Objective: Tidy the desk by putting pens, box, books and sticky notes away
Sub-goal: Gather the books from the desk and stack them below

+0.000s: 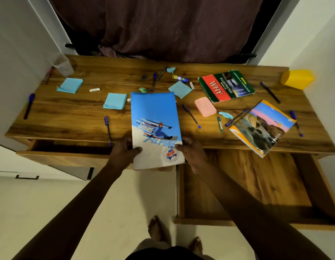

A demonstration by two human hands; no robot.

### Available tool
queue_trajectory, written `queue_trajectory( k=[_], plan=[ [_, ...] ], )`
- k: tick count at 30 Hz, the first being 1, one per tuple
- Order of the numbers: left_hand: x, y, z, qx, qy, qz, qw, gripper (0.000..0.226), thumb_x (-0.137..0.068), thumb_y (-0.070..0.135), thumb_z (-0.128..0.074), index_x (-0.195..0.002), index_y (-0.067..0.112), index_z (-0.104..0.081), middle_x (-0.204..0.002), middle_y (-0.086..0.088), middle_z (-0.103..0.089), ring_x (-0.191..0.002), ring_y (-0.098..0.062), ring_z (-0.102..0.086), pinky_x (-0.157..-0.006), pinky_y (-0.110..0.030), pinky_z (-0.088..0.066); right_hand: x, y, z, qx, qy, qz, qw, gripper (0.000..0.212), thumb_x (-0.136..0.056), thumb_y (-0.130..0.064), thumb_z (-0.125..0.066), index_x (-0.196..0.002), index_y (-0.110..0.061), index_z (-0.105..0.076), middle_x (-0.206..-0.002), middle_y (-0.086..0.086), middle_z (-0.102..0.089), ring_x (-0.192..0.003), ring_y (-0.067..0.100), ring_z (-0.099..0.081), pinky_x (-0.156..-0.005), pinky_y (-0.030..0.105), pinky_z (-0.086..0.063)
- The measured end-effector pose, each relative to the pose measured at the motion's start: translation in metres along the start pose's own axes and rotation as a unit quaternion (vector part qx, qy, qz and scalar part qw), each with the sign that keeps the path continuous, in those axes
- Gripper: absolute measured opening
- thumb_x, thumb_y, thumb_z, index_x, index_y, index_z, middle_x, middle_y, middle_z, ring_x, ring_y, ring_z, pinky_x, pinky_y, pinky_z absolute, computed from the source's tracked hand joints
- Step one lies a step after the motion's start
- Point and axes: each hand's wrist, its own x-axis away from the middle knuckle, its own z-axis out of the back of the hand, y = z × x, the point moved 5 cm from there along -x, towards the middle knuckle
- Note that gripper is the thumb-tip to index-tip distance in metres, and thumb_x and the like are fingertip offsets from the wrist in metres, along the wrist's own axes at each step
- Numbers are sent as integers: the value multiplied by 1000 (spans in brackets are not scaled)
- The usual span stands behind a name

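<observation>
Both near corners of the book [155, 117] are gripped: my left hand [123, 152] curls round the left edge, my right hand [191, 152] pinches the right. The book extends forward over the desk [69, 117] front.

Notebook [155, 113], blue cover: slanted lettering, apparently "SHINE", beside the snowboarder figure, with "ALPINE" below it, its last letters partly covered. Round seal [171, 154] at the lower corner reads "RiO"; its ring text is too small to read. Book [226, 86], green and red cover: "WHY" in large letters, "ILLUSTRATED BOOK OF" beside it, "A QUESTION & ANSWER BOOK" along one edge.
</observation>
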Motion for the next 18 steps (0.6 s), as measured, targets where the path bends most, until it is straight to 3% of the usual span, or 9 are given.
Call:
queue_trajectory(
  k=[7, 11, 15, 18],
  plan=[
    [89, 19, -56, 2, -76, -12, 997, 38, -84, 7, -79, -117, 14, -61, -108, -3, -72, -92, -18, -73, -59, -35, -61, 76, 33, 83, -28, -7, 28, 999, 16, -96, -12, -67, -108, -23, -68, -96, 2, -79, -83, 20, -78, -63, 32, -62],
    [136, 11, -100, 12, -126, 34, 991, 36, -81, 7, -83, -109, 8, -60, -100, -5, -76, -87, -22, -76, -62, -45, -63, 116, 71, 134, -21, -3, -12, 1000, 23, -97, -12, -66, -120, -10, -65, -104, 12, -78, -88, 29, -78, -76, 46, -64],
    [173, -5, -139, 4, -169, 63, 984, 37, -80, 8, -83, -105, 1, -57, -101, -10, -76, -86, -28, -76, -64, -51, -63, 159, 106, 178, -41, 5, -22, 999, 19, -97, -10, -65, -116, -12, -68, -102, 10, -79, -87, 27, -78, -65, 38, -62],
    [193, -17, -163, 10, -198, 85, 976, 35, -81, 5, -82, -107, 2, -59, -100, -12, -76, -89, -30, -76, -68, -54, -63, 179, 131, 200, -60, -7, -36, 998, 20, -97, -7, -62, -116, -10, -69, -104, 14, -78, -92, 34, -76, -75, 51, -61]
  ],
)
